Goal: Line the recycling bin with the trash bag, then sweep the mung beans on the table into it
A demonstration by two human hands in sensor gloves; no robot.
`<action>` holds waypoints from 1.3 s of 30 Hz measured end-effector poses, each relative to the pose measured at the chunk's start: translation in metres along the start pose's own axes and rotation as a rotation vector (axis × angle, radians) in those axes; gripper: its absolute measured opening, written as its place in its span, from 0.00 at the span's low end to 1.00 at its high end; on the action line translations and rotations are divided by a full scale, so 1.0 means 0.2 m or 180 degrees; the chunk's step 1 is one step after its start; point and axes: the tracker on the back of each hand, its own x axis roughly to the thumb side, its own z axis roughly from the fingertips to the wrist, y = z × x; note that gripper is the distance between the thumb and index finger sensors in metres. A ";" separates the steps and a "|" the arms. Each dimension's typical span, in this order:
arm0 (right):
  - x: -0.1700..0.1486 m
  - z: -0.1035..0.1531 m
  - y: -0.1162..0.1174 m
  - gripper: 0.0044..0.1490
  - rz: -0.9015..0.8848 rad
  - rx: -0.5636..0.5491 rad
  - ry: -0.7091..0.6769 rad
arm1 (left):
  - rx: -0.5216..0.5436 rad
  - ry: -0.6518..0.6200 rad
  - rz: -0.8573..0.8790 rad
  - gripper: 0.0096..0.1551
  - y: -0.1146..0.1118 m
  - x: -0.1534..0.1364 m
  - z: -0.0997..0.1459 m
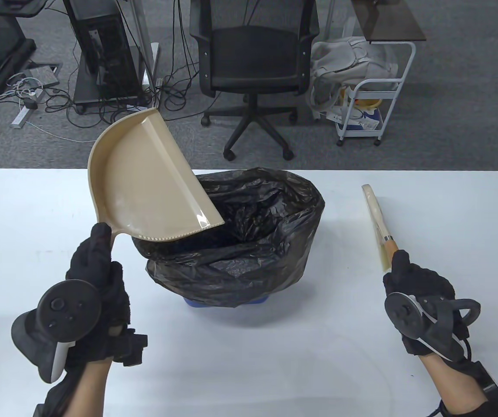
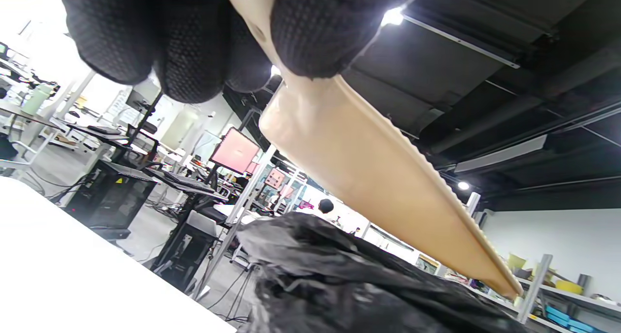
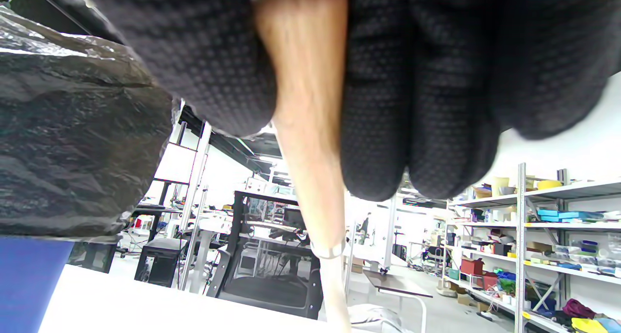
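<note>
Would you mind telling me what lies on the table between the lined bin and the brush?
Nothing: in the table view, only bare white table separates the black trash bag on the bin from the brush.

Left hand point(image 1: 97, 278) raised, fingers curled in a grip, right hand point(image 1: 418, 295) low, fingers wrapped

A beige dustpan point(image 1: 144, 182) is above a glossy black trash bag point(image 1: 249, 243) lining a blue bin point(image 1: 227, 302). A brush point(image 1: 381, 234) has a tan wooden handle and pale cream bristles. Both gloves are black, left hand point(image 1: 97, 278) and right hand point(image 1: 418, 286). The table point(image 1: 275, 360) is white.
</note>
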 end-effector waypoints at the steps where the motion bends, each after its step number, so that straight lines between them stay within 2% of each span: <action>1: 0.00 0.00 0.00 0.35 0.0000 -0.0006 -0.0012 | 0.0016 0.0028 0.0005 0.38 0.00 -0.03 -0.01; 21: -0.02 0.04 0.05 0.35 -0.0148 -0.0092 -0.0202 | 0.0069 0.0409 0.0031 0.37 -0.01 -0.41 -0.16; 30: -0.02 0.04 0.07 0.35 -0.0261 -0.0164 -0.0215 | 0.0064 0.0643 0.0307 0.37 -0.10 -0.59 -0.22; 39: -0.04 0.07 0.08 0.35 -0.0324 -0.0199 -0.0203 | -0.0041 0.0719 0.0087 0.37 -0.23 -0.71 -0.23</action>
